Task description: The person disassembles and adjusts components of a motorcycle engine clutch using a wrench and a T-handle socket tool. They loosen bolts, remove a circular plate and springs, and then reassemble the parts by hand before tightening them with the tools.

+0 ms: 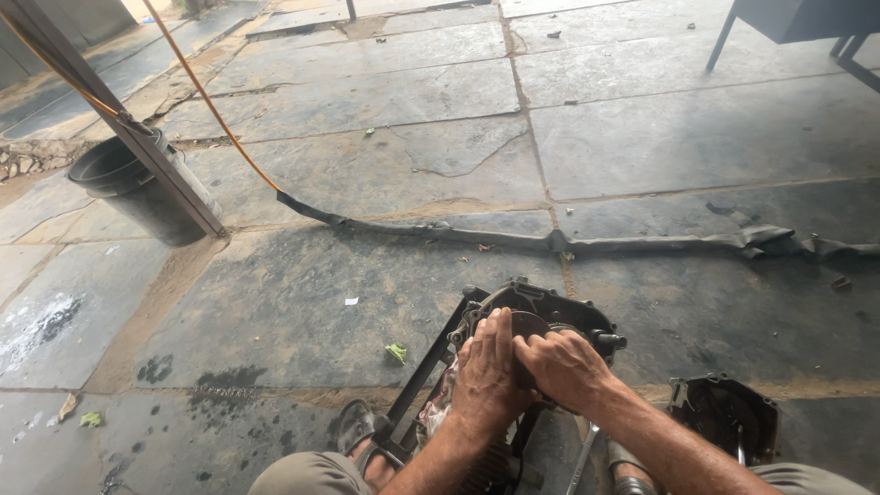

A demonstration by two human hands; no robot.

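A dark, greasy engine case [550, 307] stands on a black metal stand [431, 367] on the stone floor in front of me. My left hand [486, 371] lies over the case's near left side, fingers pressed down on a round part. Next to it, my right hand [561, 365] clamps over the same round part, its fingers meeting the left hand's. What lies beneath the palms is hidden. A detached engine cover [726, 417] rests on the floor to the right.
A black bucket [137, 188] stands at the left by a slanted metal post [119, 115]. An orange hose [206, 96] joins a flat black strip [550, 240] crossing the floor. A metal table's legs [733, 32] show far right. My sandalled foot [357, 431] is at the bottom.
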